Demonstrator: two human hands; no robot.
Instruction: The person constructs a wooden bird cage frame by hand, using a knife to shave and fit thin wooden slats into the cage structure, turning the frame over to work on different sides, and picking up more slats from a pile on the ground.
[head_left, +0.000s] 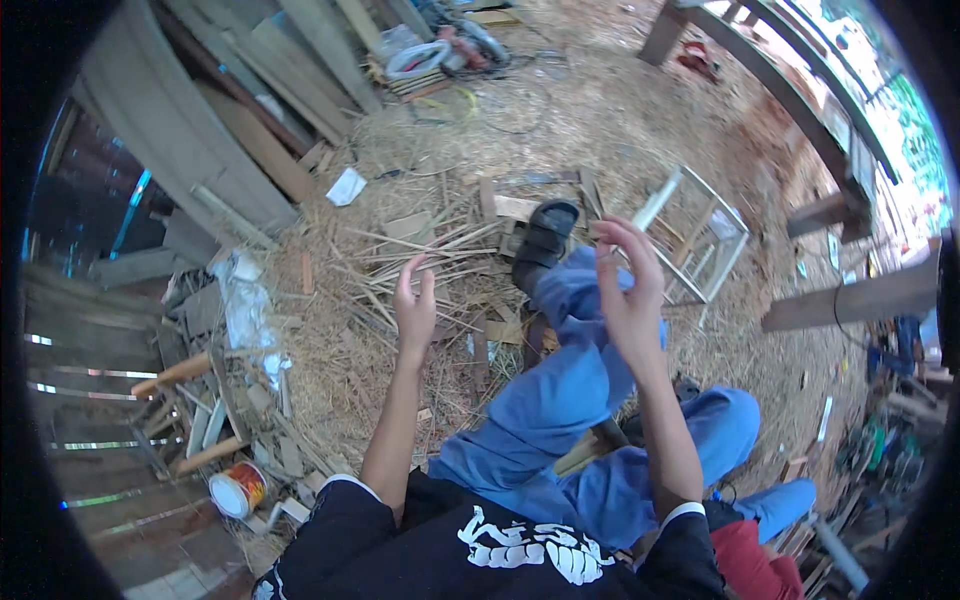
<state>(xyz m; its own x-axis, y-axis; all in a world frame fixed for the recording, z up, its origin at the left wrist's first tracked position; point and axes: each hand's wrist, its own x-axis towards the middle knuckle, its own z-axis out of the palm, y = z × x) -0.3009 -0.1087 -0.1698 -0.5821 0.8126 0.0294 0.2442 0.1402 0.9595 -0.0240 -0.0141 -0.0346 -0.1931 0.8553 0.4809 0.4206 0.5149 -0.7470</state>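
My left hand (416,312) is raised above the straw-strewn ground, its thumb and fingers apart and nothing in it. Below and beyond it lies a loose heap of thin wooden sticks (440,250). My right hand (634,295) is up over my blue trouser leg (560,385), fingers bent but spread, also holding nothing. One leg is crossed over the other, with a black sandal (548,235) on the raised foot. Close to the right hand, a pale open wooden frame (738,240) rests on the ground.
Tall planks (190,130) lean at the upper left. A paint bucket (238,490) and scrap wood lie at the lower left. A heavy timber bench (790,75) stands at the upper right. Someone's red garment (755,560) shows at the lower right. White paper (346,187) lies ahead.
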